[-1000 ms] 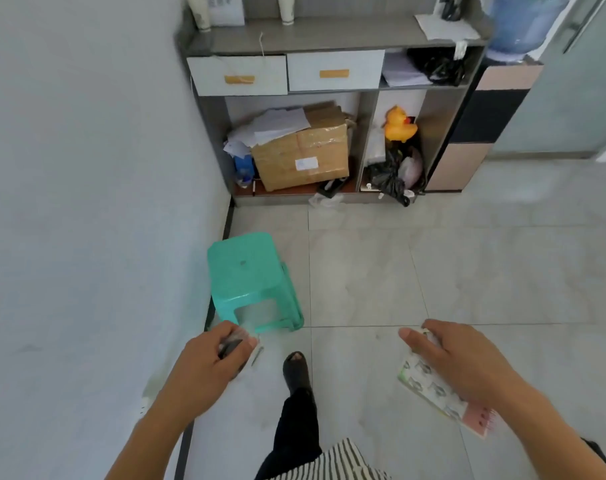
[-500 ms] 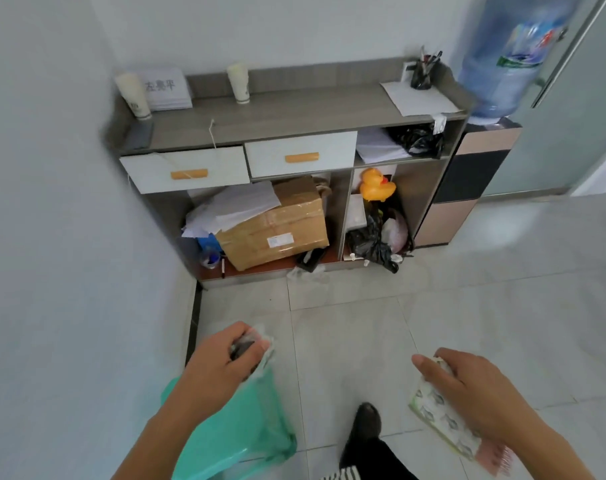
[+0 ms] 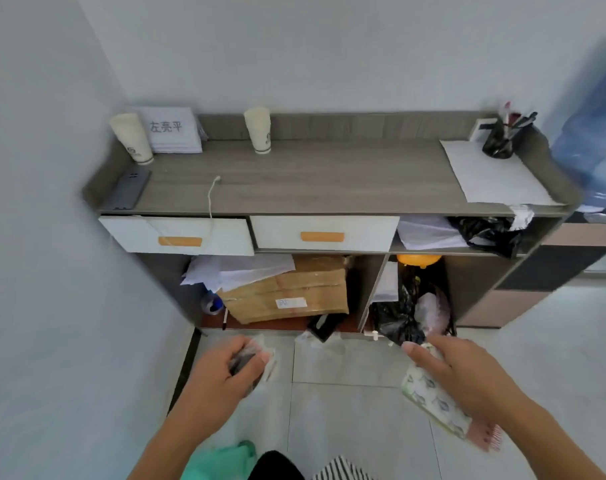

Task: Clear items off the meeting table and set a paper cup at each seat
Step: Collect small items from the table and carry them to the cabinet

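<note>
- Nearer than half a second ago: sideboard (image 3: 312,181), now spread across mid-frame; green stool (image 3: 221,462) slipped to the bottom edge, mostly cut off.
- Soft pack (image 3: 433,400): white, grey-green leaf print, pink fringed end toward the wrist. Lies under right hand (image 3: 467,372), palm on top, fingers curled round its far side, thumb stretched forward past its front end. Held over the floor tiles, short of the sideboard.
- Dark item in clear wrap (image 3: 246,358): small, blurred, kind not tellable. Clasped in left hand (image 3: 221,372), fingers curled over it, thumb at its right side, crinkled wrap poking out beyond the thumb. Held over the floor before the lower left shelf.
- Paper cups, cream, two standing stacks on the sideboard top: left stack (image 3: 131,138) at the back left corner, touching the name cards (image 3: 171,129); second stack (image 3: 258,129) against the back rail. Both well apart from the hands.
- Also on top: grey flat device (image 3: 130,192), white sheet (image 3: 488,178), pen pot (image 3: 500,140).
- Below: cardboard box (image 3: 294,292) under loose papers.
</note>
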Demonstrator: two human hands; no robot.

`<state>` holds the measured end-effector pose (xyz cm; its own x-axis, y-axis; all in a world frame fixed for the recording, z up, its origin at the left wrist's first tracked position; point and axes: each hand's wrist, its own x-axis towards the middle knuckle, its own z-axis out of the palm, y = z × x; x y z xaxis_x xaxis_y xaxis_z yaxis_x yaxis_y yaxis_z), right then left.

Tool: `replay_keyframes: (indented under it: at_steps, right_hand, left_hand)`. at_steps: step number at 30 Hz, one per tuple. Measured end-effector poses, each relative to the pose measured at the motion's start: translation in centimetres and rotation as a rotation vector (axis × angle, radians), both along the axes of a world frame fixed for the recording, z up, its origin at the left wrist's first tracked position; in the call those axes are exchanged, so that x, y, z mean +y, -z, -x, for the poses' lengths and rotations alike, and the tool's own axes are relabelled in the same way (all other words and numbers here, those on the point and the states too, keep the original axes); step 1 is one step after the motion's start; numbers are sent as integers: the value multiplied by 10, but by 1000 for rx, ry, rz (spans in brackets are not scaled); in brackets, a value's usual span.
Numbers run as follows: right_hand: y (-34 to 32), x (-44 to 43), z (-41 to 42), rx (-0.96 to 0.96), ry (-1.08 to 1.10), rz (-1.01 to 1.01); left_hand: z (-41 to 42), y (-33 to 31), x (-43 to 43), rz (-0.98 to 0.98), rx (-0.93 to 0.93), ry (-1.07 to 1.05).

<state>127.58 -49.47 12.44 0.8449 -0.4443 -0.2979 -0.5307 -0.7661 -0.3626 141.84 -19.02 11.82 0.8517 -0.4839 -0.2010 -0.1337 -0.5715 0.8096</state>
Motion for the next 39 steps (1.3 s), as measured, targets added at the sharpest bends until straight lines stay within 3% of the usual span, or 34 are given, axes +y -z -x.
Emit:
replay_keyframes:
  at_steps: [8,17,24,32,39]
  right_hand:
    - [12,-39,-160,20,-68,-17]
    - [0,-83,-282,-19,147,-157]
    - [-1,-138,-347,-72,250,-422]
    - [2,-221,-443,-104,340,-750]
    - [32,-237,-569,-279,335,-611]
  left_hand:
    - [-144,22,-33,-40,14,-69]
    - [-338,-13,-146,56,-36,101]
    - [-454,8,-271,-89,-419,190]
    - [-521,72,-343,-402,-556,259]
    - [-525,87,-338,-469,-611,276]
